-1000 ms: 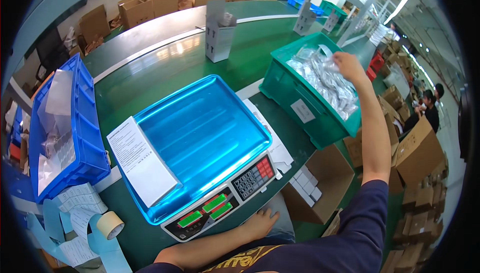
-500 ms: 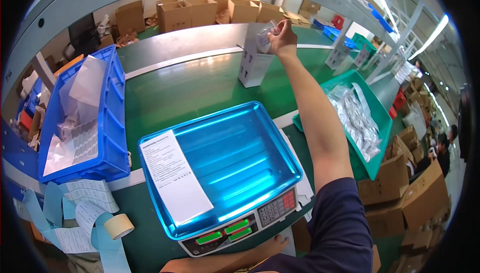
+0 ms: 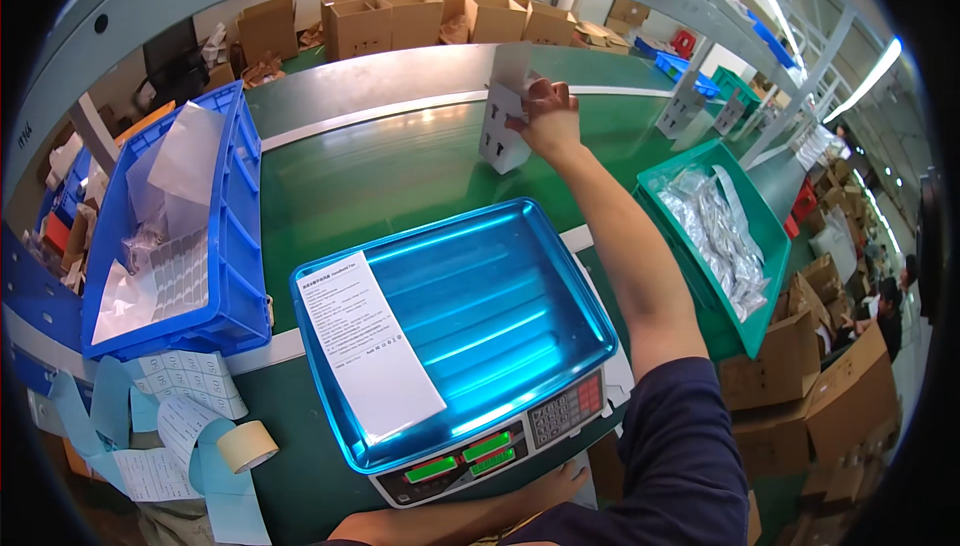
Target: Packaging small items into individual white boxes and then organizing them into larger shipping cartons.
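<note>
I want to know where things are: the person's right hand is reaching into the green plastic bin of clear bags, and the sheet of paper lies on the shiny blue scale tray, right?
Not quite. In the head view, the right hand is at the small white cardboard box on the green belt, not in the green plastic bin. The paper sheet does lie on the blue scale tray.

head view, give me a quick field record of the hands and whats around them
right hand: reaching out, touching the open small white cardboard box on the green conveyor belt
left hand: resting at the front edge of the weighing scale with blue pan
scale pan: white paper sheet lying on it
right side: green plastic bin of clear bagged parts
</note>
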A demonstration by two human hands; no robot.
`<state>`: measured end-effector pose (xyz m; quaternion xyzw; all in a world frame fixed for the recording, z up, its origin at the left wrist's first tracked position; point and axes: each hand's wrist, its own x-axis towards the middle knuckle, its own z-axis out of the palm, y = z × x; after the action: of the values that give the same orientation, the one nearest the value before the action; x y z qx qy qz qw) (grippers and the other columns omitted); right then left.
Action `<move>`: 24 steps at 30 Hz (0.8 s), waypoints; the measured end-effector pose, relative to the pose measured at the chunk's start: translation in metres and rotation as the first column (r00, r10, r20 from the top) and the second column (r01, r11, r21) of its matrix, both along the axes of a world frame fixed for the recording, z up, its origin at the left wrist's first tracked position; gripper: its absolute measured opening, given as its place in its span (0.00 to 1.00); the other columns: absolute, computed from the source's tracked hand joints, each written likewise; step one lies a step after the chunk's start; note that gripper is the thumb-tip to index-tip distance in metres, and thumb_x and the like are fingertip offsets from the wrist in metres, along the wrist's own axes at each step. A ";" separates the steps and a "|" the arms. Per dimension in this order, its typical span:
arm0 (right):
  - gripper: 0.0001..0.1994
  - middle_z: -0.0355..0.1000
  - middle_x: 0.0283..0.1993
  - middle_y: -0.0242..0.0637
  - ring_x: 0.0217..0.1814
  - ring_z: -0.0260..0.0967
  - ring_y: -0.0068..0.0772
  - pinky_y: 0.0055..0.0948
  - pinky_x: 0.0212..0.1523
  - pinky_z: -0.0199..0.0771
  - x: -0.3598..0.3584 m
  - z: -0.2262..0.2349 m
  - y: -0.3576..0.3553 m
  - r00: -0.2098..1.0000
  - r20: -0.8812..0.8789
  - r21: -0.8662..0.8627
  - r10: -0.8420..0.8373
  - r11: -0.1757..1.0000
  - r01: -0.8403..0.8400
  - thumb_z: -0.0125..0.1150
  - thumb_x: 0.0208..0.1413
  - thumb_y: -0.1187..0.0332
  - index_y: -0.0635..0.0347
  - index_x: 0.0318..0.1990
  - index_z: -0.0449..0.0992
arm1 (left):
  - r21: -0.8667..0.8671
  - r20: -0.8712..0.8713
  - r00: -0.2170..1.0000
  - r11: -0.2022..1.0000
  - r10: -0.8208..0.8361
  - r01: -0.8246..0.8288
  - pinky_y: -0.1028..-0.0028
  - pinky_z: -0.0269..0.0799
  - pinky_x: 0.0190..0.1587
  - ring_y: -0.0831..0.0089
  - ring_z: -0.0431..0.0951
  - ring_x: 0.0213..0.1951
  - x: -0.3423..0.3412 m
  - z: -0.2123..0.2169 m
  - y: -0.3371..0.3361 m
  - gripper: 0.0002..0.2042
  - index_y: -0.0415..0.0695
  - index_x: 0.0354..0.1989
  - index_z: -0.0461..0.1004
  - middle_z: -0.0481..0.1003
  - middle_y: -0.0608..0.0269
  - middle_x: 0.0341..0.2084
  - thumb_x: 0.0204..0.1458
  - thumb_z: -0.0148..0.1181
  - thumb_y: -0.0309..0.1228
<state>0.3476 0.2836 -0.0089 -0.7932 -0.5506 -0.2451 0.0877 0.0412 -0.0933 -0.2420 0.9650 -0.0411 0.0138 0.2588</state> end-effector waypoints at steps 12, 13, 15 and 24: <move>0.14 0.69 0.50 0.36 0.52 0.60 0.46 0.44 0.51 0.58 -0.103 0.104 -0.318 0.944 0.309 0.490 0.114 0.832 -0.260 0.74 0.40 0.61 0.58 0.25 0.75 | -0.395 0.601 0.762 0.918 0.241 0.022 0.61 0.67 0.56 0.49 0.70 0.52 -0.007 0.153 0.025 0.29 0.39 0.53 0.65 0.64 0.41 0.52 0.40 0.70 0.27; 0.14 0.69 0.50 0.36 0.52 0.60 0.46 0.44 0.51 0.58 -0.118 0.106 -0.347 0.951 0.298 0.497 0.085 0.837 -0.231 0.74 0.40 0.61 0.58 0.25 0.75 | -0.401 0.633 0.705 0.914 0.321 -0.057 0.59 0.67 0.56 0.46 0.68 0.53 -0.012 0.184 0.027 0.34 0.40 0.57 0.63 0.62 0.40 0.53 0.39 0.71 0.28; 0.15 0.69 0.51 0.36 0.52 0.59 0.45 0.44 0.53 0.57 -0.155 0.106 -0.395 0.971 0.238 0.423 0.034 0.896 -0.135 0.74 0.39 0.60 0.58 0.24 0.73 | -0.381 0.703 0.555 0.894 0.446 -0.235 0.58 0.67 0.55 0.42 0.67 0.55 -0.019 0.231 0.037 0.41 0.40 0.62 0.57 0.59 0.38 0.55 0.38 0.74 0.30; 0.19 0.67 0.55 0.40 0.59 0.58 0.47 0.48 0.57 0.60 -0.232 0.060 -0.457 0.917 0.012 0.567 0.399 0.753 -0.335 0.75 0.42 0.57 0.55 0.36 0.72 | -0.518 0.770 0.570 0.803 0.286 0.296 0.61 0.65 0.57 0.44 0.66 0.56 -0.013 0.216 0.056 0.54 0.41 0.69 0.44 0.57 0.40 0.58 0.35 0.78 0.30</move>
<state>0.1151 -0.1729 0.0515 -0.6210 -0.5938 -0.3289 0.3919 0.0285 -0.0371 -0.0257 0.7118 -0.1524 0.4709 0.4983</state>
